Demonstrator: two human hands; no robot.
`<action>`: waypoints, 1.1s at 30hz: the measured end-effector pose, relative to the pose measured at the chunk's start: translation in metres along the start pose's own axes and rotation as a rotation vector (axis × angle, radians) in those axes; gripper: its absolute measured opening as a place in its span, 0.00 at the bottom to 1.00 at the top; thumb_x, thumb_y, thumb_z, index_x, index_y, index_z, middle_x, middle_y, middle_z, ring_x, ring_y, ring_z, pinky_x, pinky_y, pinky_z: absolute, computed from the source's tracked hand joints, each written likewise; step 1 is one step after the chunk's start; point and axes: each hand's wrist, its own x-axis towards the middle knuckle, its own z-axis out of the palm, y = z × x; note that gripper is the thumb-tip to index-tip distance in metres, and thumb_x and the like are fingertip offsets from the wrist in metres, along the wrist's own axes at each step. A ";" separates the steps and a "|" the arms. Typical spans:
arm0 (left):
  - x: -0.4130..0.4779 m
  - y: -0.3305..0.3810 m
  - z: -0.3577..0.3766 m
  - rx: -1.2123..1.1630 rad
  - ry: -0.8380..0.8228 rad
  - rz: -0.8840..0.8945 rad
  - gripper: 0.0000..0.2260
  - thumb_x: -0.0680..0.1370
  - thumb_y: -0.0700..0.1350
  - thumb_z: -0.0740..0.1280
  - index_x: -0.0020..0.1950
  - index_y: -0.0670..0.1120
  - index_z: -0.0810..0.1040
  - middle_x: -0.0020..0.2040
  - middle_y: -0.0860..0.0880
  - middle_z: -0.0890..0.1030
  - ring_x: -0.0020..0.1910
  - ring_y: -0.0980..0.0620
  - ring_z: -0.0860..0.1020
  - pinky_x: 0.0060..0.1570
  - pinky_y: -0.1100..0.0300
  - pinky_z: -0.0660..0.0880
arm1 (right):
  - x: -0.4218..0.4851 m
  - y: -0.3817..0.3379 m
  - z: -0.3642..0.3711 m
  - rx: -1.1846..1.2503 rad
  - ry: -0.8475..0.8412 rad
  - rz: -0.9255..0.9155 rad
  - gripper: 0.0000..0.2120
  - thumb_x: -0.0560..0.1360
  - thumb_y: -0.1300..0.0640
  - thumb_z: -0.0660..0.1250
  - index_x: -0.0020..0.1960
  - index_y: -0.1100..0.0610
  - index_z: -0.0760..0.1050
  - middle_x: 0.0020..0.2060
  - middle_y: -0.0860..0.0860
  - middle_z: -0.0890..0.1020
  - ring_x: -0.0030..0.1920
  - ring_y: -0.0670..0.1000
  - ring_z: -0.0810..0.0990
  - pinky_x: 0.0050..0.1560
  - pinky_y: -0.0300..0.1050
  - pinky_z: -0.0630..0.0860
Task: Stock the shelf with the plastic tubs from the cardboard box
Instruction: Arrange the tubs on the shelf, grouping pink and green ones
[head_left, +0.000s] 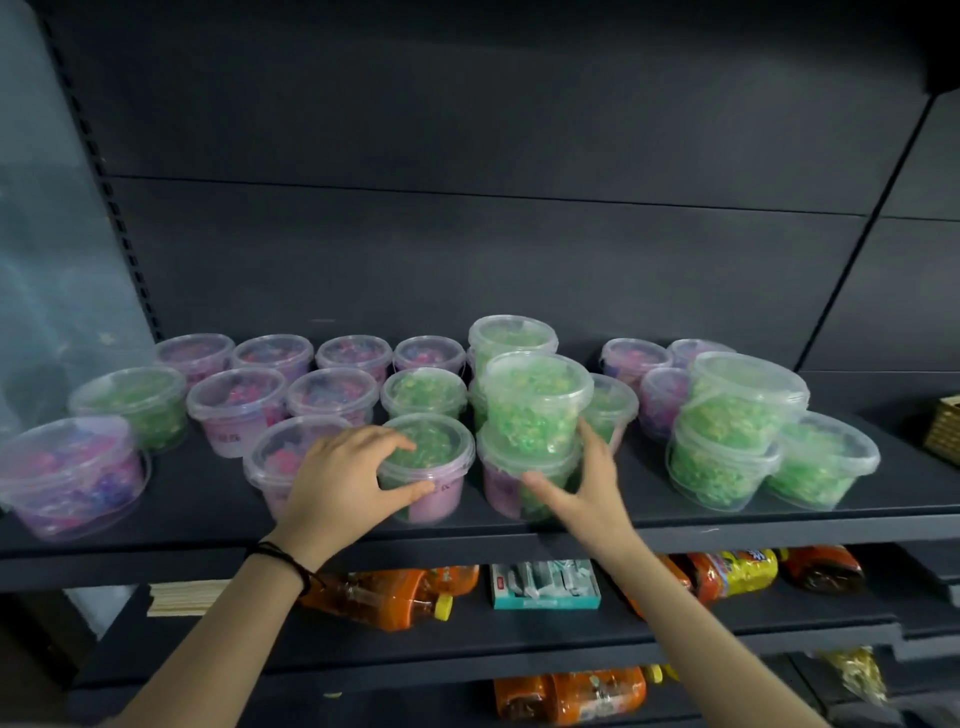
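1. The shelf (208, 499) already holds many tubs beyond both hands.
2. The left hand (345, 480) grips a green-topped tub (431, 457) at the front.
3. The right hand (582, 486) is open beside a stacked green tub (535, 405).
4. The cardboard box is unseen; the remainder is unknown.

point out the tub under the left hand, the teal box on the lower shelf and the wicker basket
tub under the left hand (439, 457), head view, clear lid
teal box (545, 586), head view, front face
wicker basket (944, 425), head view, woven side

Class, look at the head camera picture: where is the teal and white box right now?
The teal and white box lies on the lower shelf, just below the right hand, between the orange bottles on either side.
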 end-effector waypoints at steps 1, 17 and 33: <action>0.000 0.001 0.000 0.008 -0.005 -0.003 0.23 0.69 0.64 0.70 0.59 0.52 0.79 0.59 0.54 0.79 0.59 0.53 0.76 0.59 0.53 0.69 | -0.001 -0.001 0.006 0.019 -0.007 -0.019 0.50 0.60 0.33 0.73 0.75 0.51 0.59 0.70 0.45 0.65 0.71 0.46 0.62 0.71 0.50 0.62; 0.009 0.033 0.010 -0.024 0.014 -0.118 0.28 0.70 0.67 0.67 0.59 0.48 0.76 0.57 0.52 0.79 0.57 0.51 0.75 0.52 0.56 0.74 | 0.003 0.027 -0.051 -0.037 0.328 0.080 0.42 0.60 0.45 0.80 0.69 0.54 0.65 0.62 0.53 0.73 0.64 0.54 0.72 0.62 0.54 0.72; 0.019 0.026 0.023 -0.136 -0.033 -0.253 0.23 0.66 0.68 0.69 0.54 0.56 0.75 0.53 0.61 0.71 0.53 0.60 0.67 0.42 0.60 0.65 | 0.119 0.046 -0.035 -0.034 0.138 0.279 0.55 0.63 0.47 0.80 0.77 0.53 0.48 0.71 0.57 0.66 0.71 0.59 0.66 0.69 0.55 0.66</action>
